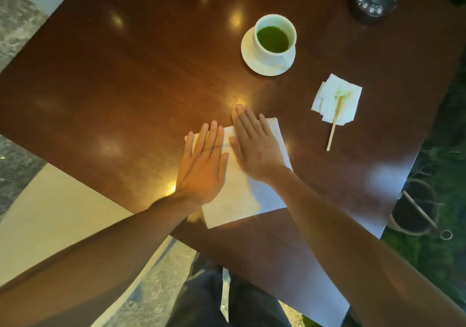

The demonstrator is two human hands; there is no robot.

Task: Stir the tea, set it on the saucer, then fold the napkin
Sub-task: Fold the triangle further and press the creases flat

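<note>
A white cup of green tea point(273, 39) stands on a white saucer point(248, 57) at the far middle of the dark wooden table point(126, 74). A white napkin point(242, 195) lies flat near the table's front edge. My left hand point(201, 165) and my right hand point(254, 147) both press palm-down on it, side by side, fingers spread and pointing away from me. Neither hand holds anything. To the right, a wooden stirrer point(334, 127) rests with its tip on a second, crumpled napkin point(338, 99) stained green.
A dark device with round buttons point(370, 3) stands at the far right corner of the table. Off the right edge, on green ground, sits a dark bucket with a stick in it point(413, 210). My dark-trousered legs point(227, 299) show below the table.
</note>
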